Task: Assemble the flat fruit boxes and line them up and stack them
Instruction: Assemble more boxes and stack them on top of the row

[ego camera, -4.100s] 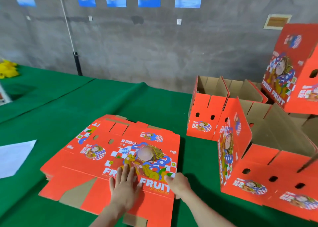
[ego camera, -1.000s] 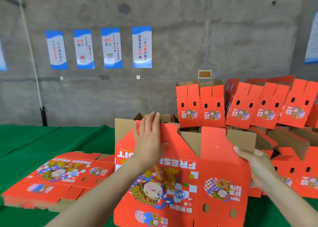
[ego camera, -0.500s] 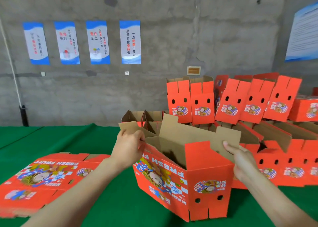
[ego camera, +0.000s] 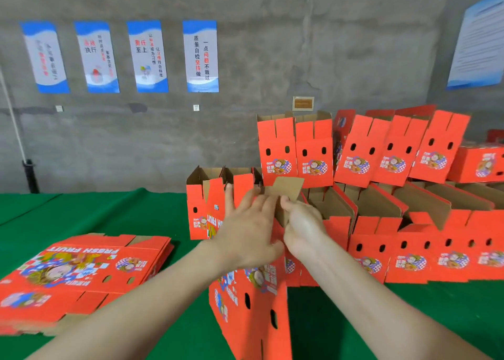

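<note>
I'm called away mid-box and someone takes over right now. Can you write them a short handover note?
The left grip presses flat, fingers straight, on the half-folded red printed cardboard fruit box. The right grip holds that box at its brown cardboard top flap.
A stack of flat red box blanks lies left on the green table cloth.
Done: a row of assembled red boxes at right, a second tier on top, some leaning.
Left: finish this box, place it, then fold the blanks.
</note>
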The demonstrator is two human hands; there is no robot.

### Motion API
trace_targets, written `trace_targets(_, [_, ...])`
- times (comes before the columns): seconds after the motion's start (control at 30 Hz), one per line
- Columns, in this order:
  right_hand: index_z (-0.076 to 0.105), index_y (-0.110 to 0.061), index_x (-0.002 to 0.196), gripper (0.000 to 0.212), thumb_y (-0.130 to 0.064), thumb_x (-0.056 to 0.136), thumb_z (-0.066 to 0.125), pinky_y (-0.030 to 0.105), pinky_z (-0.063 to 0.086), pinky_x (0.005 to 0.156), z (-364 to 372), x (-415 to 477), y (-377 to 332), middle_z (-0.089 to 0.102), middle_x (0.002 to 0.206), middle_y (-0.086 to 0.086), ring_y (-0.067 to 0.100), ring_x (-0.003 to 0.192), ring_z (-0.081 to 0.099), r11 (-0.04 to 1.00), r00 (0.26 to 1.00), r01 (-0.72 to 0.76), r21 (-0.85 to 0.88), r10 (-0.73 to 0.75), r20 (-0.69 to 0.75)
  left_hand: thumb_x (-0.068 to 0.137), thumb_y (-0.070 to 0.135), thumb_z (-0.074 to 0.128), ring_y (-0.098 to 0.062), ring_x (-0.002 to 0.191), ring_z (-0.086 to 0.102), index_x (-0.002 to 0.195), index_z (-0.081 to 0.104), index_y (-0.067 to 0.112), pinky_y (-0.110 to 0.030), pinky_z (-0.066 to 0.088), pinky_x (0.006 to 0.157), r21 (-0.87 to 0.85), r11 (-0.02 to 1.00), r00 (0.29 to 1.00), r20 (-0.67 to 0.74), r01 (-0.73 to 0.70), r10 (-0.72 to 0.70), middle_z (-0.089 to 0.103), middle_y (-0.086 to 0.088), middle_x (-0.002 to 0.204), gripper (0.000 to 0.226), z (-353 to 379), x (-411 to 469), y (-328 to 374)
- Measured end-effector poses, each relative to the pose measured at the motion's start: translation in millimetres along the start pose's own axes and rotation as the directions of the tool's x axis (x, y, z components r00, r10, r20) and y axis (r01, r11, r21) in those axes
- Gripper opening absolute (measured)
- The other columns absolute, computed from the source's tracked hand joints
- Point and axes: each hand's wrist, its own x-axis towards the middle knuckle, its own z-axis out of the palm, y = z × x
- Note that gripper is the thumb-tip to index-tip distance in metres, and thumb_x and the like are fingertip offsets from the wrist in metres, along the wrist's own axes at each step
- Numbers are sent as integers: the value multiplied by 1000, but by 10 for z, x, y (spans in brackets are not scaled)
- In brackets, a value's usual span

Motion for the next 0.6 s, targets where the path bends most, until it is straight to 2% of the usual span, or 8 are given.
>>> trace_targets(0.1, [57,-5,78,24,-1,98,45,19,49,40,233,-17,-11,64,63,7,14,54,61,998,998,-63,22,64,-3,78,52,51,-22,143,7,147,22,16,-63,-23,103,132,991,998,55,32,-40,31,-2,144,84,-110,47,-120])
trace_targets(0.2, [58,-5,92,15,-8,99,46,30,50,55,478,-16,-10,61,82,9,18,68,60,992,992,-121,31,120,36,69,56,63,-20,145,-2,150,14,17,-62,-22,106,52,995,957,274,83,-94,25,-3,148,102,-302,162,-252])
trace_targets(0.27, [59,-8,94,21,-23,101,46,29,51,59,608,-17,-29,65,85,8,17,71,62,988,978,-153,35,146,148,65,51,71,-20,144,6,145,25,15,-61,-18,107,32,989,951,272,143,-146,33,-6,142,99,-412,224,-352])
trace_targets(0.3, [61,-8,96,30,-33,100,45,29,54,63,655,-12,-34,68,88,9,19,77,66,983,962,-179,32,168,214,65,44,72,-22,142,15,136,35,13,-60,-14,109,30,983,957,223,183,-185,40,-7,135,86,-440,238,-395])
trace_targets(0.37, [63,-5,113,47,-42,101,37,25,53,77,706,-16,-24,69,109,13,25,101,66,980,933,-200,-9,193,305,72,25,66,-27,129,37,107,50,12,-60,-2,112,15,960,958,61,279,-279,53,-9,118,41,-472,215,-463])
trace_targets(0.43, [61,-6,115,39,-33,103,35,23,51,75,701,-34,15,66,111,12,24,97,65,979,900,-183,-87,202,386,79,14,54,-32,112,54,90,52,14,-56,8,114,12,931,922,-145,364,-359,63,-12,102,11,-482,159,-585])
trace_targets(0.5, [56,-4,123,31,-17,103,37,29,52,81,671,-24,69,61,118,10,24,99,62,960,875,-82,-269,198,443,86,12,51,-36,102,59,91,59,12,-50,12,114,46,907,879,-274,418,-390,68,-15,94,9,-550,81,-785])
trace_targets(0.6, [43,-8,140,38,-10,101,41,36,49,91,630,63,79,49,137,10,30,116,56,799,888,167,-578,133,440,90,13,55,-41,95,59,81,56,10,-47,20,111,17,933,866,-379,359,-326,65,-20,81,9,-801,-48,-1116])
